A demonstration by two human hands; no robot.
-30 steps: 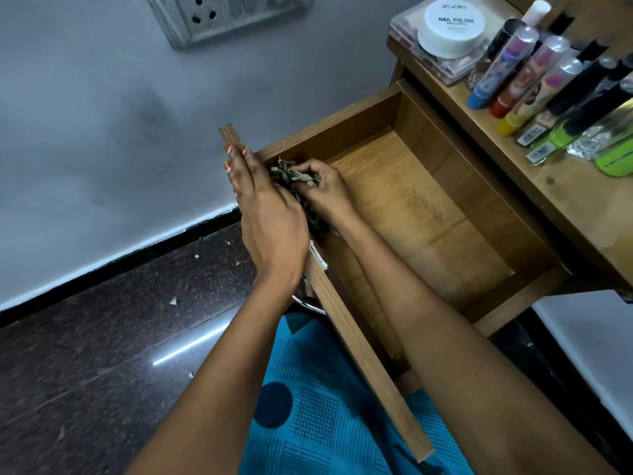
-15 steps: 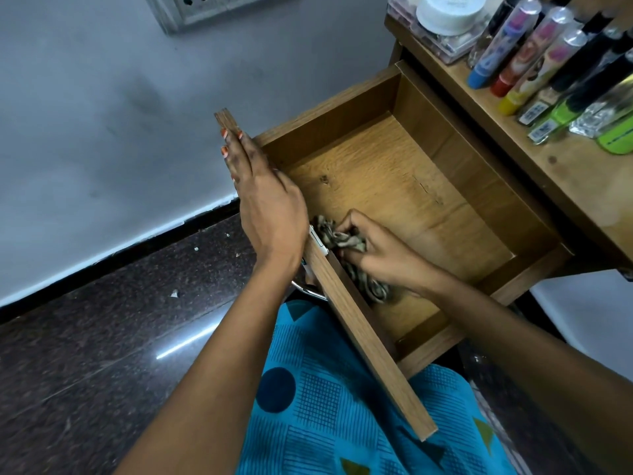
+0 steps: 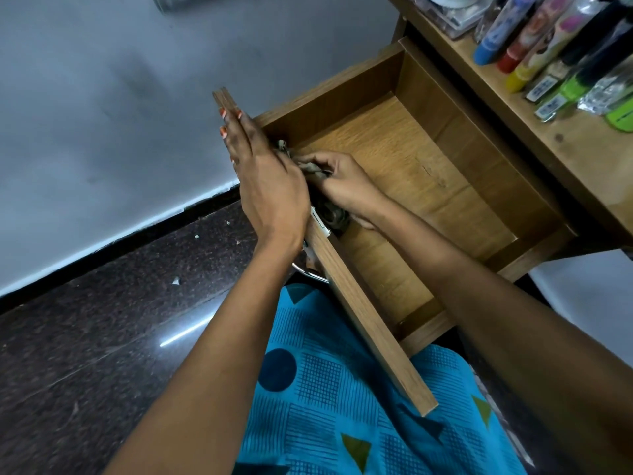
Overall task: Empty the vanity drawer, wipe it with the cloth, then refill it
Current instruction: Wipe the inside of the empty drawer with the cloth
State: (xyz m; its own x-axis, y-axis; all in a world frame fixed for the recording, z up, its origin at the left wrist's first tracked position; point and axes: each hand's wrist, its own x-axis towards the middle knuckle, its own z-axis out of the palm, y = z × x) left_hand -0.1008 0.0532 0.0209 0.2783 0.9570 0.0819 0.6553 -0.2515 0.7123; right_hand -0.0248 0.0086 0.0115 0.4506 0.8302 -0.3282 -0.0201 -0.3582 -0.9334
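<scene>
The wooden vanity drawer stands pulled out with nothing on its bare floor. My left hand lies flat over the top edge of the drawer front, fingers stretched along it. My right hand is inside the drawer at the near left corner, fingers closed on a crumpled grey-brown cloth pressed against the inner face of the front panel. Part of the cloth is hidden behind my left hand.
On the vanity top at the upper right lie several cosmetic tubes and bottles and a clear box. A metal handle sticks out below the drawer front. My blue patterned clothing is under the drawer. Dark stone floor lies left.
My right hand has slid the cloth from the near right part of the front panel back to the left corner, where it was a second ago. My left hand stays on the drawer front.
</scene>
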